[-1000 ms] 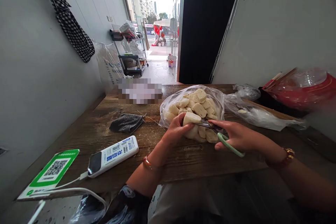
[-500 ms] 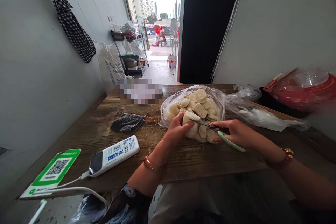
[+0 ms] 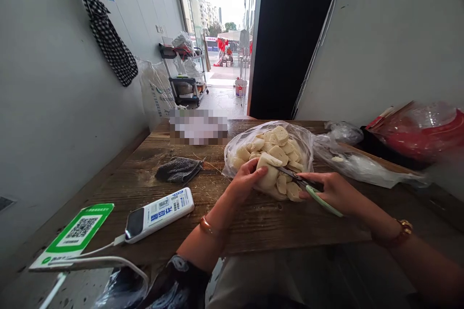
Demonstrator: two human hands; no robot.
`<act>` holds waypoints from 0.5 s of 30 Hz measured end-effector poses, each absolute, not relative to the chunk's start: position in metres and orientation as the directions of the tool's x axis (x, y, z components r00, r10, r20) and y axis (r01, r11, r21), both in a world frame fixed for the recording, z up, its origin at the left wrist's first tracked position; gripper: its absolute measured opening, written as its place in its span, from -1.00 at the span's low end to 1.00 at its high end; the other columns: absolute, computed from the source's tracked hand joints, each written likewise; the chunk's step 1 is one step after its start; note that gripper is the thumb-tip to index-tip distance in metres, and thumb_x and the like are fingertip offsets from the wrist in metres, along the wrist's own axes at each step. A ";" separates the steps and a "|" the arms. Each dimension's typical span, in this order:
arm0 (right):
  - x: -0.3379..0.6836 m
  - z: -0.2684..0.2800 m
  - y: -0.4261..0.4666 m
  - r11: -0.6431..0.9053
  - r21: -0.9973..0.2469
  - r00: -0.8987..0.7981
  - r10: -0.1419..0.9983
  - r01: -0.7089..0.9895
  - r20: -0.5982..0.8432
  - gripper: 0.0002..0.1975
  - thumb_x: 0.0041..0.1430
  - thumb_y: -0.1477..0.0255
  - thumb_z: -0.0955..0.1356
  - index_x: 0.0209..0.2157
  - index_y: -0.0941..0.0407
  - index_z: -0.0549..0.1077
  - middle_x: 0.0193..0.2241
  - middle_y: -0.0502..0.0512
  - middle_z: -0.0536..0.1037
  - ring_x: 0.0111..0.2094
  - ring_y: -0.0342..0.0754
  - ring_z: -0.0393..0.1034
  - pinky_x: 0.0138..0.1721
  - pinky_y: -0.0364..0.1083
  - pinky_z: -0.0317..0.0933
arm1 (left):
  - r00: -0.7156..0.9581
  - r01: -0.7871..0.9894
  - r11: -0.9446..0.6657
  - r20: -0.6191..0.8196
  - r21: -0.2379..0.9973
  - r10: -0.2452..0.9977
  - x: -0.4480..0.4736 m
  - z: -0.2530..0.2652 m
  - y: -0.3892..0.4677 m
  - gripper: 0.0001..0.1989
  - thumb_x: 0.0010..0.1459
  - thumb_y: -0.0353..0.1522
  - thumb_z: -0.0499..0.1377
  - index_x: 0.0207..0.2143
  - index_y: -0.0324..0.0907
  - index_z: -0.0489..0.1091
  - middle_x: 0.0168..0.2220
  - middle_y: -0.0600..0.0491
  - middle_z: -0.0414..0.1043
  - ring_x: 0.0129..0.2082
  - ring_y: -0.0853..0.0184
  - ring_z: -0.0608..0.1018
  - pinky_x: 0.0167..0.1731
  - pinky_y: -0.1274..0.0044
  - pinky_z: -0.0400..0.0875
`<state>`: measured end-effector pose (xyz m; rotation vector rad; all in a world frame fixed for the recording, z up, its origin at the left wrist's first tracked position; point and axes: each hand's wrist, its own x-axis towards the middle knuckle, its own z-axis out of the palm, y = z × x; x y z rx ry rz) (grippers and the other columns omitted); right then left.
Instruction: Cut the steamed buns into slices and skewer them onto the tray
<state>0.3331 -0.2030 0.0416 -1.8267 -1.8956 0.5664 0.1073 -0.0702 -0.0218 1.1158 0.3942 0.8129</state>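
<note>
My left hand (image 3: 249,179) is closed around a pale, thick roll of spongy food (image 3: 267,178), its thumb pressed on the near side. My right hand (image 3: 333,192) grips scissors (image 3: 322,201) with light green handles. Their dark blades reach left to the roll just under its top slice, so part of the blades is hidden there. Beneath and behind the roll lies an open clear plastic bag (image 3: 232,147) filled with several cut pale slices (image 3: 278,153). What kind of food it is, I cannot make out.
On the wooden table (image 3: 232,227) lie a grey cloth (image 3: 179,169), a white power bank (image 3: 159,215) with a cable, and a green QR card (image 3: 76,234). Plastic wrapping (image 3: 362,166) and a red bag (image 3: 420,130) sit at right. A cart (image 3: 184,79) stands beyond the table.
The view has shifted slightly, so everything sits a little further right. Both hands keep their hold on the roll and the scissors, and the blades remain at the roll's top slice.
</note>
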 end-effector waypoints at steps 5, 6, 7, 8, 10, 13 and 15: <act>0.330 0.046 -0.203 0.040 -0.590 -0.061 0.998 0.807 -0.016 -0.20 -0.01 0.16 0.52 0.26 0.15 0.42 0.05 0.19 0.63 0.02 0.28 0.52 0.05 0.12 0.39 | 0.609 -0.421 0.184 0.127 0.888 0.783 0.110 -0.021 -0.073 -0.52 -0.11 -0.16 0.48 -0.14 -0.18 0.57 -0.20 0.03 0.54 -0.21 0.31 0.46 -0.18 0.54 0.34; 0.330 0.047 -0.202 0.036 -0.594 -0.066 0.997 0.804 -0.028 -0.15 -0.02 0.15 0.53 0.28 0.18 0.39 0.06 0.22 0.61 0.04 0.29 0.51 0.07 0.13 0.37 | 0.606 -0.418 0.179 0.127 0.891 0.785 0.110 -0.020 -0.074 -0.52 -0.11 -0.16 0.48 -0.15 -0.19 0.57 -0.21 0.03 0.54 -0.21 0.31 0.47 -0.18 0.54 0.34; 0.329 0.047 -0.201 0.034 -0.598 -0.070 0.997 0.801 -0.038 -0.11 -0.04 0.13 0.53 0.29 0.21 0.37 0.09 0.26 0.59 0.06 0.30 0.49 0.09 0.15 0.36 | 0.604 -0.414 0.174 0.127 0.894 0.787 0.110 -0.019 -0.075 -0.52 -0.11 -0.15 0.48 -0.15 -0.19 0.57 -0.21 0.03 0.54 -0.21 0.30 0.47 -0.19 0.54 0.34; 0.328 0.046 -0.200 0.033 -0.603 -0.075 0.996 0.797 -0.044 -0.09 -0.05 0.12 0.54 0.29 0.23 0.36 0.11 0.28 0.57 0.08 0.31 0.47 0.12 0.15 0.34 | 0.603 -0.410 0.169 0.128 0.896 0.787 0.109 -0.019 -0.075 -0.51 -0.11 -0.15 0.48 -0.15 -0.20 0.57 -0.21 0.02 0.54 -0.21 0.30 0.47 -0.19 0.53 0.34; 0.328 0.044 -0.197 0.038 -0.614 -0.088 0.995 0.789 -0.051 -0.06 -0.05 0.10 0.53 0.31 0.23 0.34 0.14 0.30 0.55 0.12 0.32 0.44 0.16 0.17 0.31 | 0.599 -0.401 0.158 0.127 0.902 0.790 0.109 -0.017 -0.076 -0.50 -0.11 -0.13 0.47 -0.15 -0.20 0.57 -0.23 0.02 0.54 -0.23 0.30 0.46 -0.20 0.53 0.34; 0.329 0.040 -0.194 0.060 -0.641 -0.126 0.990 0.765 -0.057 -0.06 -0.04 0.08 0.53 0.32 0.20 0.32 0.20 0.28 0.50 0.17 0.32 0.40 0.22 0.18 0.25 | 0.589 -0.390 0.153 0.118 0.908 0.799 0.109 -0.017 -0.076 -0.50 -0.11 -0.12 0.46 -0.15 -0.21 0.57 -0.25 0.02 0.53 -0.24 0.30 0.46 -0.23 0.53 0.34; 0.331 0.039 -0.193 0.068 -0.655 -0.141 0.988 0.753 -0.060 -0.05 -0.04 0.06 0.53 0.32 0.19 0.33 0.23 0.28 0.47 0.20 0.33 0.37 0.24 0.19 0.23 | 0.583 -0.395 0.159 0.113 0.905 0.805 0.109 -0.017 -0.075 -0.50 -0.11 -0.12 0.46 -0.15 -0.20 0.57 -0.24 0.02 0.53 -0.24 0.29 0.47 -0.23 0.53 0.34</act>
